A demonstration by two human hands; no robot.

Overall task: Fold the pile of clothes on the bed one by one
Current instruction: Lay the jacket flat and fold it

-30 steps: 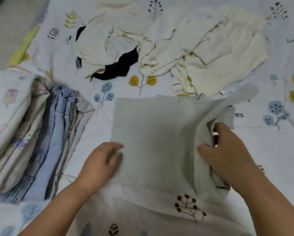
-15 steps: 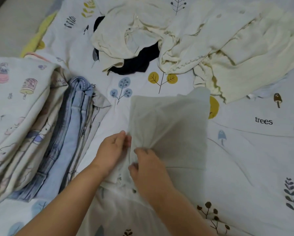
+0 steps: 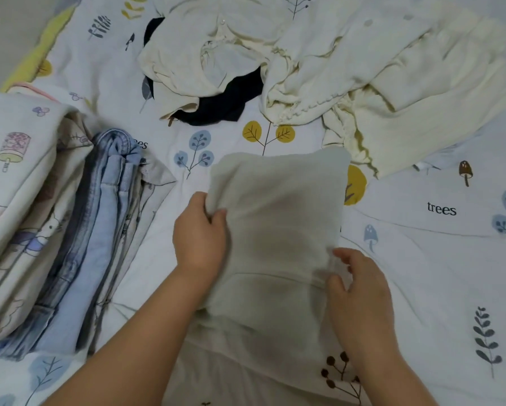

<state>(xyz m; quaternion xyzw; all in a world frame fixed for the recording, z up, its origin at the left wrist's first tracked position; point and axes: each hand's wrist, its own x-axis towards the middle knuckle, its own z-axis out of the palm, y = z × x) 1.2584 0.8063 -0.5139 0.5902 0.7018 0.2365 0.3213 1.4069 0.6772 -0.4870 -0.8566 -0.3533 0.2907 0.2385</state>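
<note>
A pale grey-green garment (image 3: 278,218), folded into a narrow rectangle, lies on the printed bedsheet (image 3: 439,259) in front of me. My left hand (image 3: 200,232) grips its left edge, thumb over the fabric and the cloth bunched between thumb and fingers. My right hand (image 3: 357,285) sits at the garment's lower right edge with fingers curled against the cloth; whether it pinches the edge is unclear. Behind it lies the unfolded pile: cream clothes (image 3: 363,68) heaped over a dark navy piece (image 3: 225,101).
A stack of folded clothes (image 3: 70,230), with blue denim and cartoon-print fabric, lies at the left. The bed's left edge with a yellow border (image 3: 37,54) runs along the upper left. Bare sheet stretches to the right of the garment.
The right side of the garment was folded over to the left, making it narrower. My right hand then moved back to the lower right edge, and my left hand took hold of the left edge.
</note>
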